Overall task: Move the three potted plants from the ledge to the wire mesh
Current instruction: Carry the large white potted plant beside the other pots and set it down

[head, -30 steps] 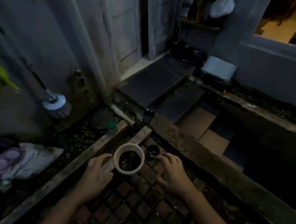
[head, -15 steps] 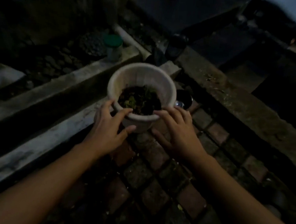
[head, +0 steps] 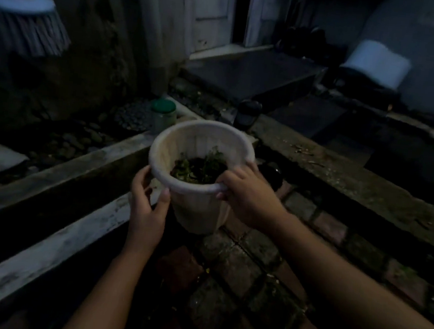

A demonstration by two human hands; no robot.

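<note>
A white ribbed plant pot (head: 195, 205) with dark soil and small green leaves is held up in the middle of the view, tilted slightly toward me. My left hand (head: 147, 205) grips its left side below the rim. My right hand (head: 247, 194) holds the right rim, with fingers curled over the edge. A small dark pot (head: 271, 175) sits behind my right hand on the wire mesh (head: 224, 285), which lies over reddish brick-like squares. Another dark pot (head: 246, 114) stands on the concrete ledge (head: 343, 177) further back.
Pale wooden beams (head: 69, 229) run diagonally on the left beside a pebble bed. A green-lidded jar (head: 163, 113) stands behind the white pot. A brush head (head: 27, 23) hangs upper left. A dark step and a door lie at the back.
Both hands have closed on the white pot and raised it off the surface; it now sits higher and nearer. The view has tilted up again to show the doorway.
</note>
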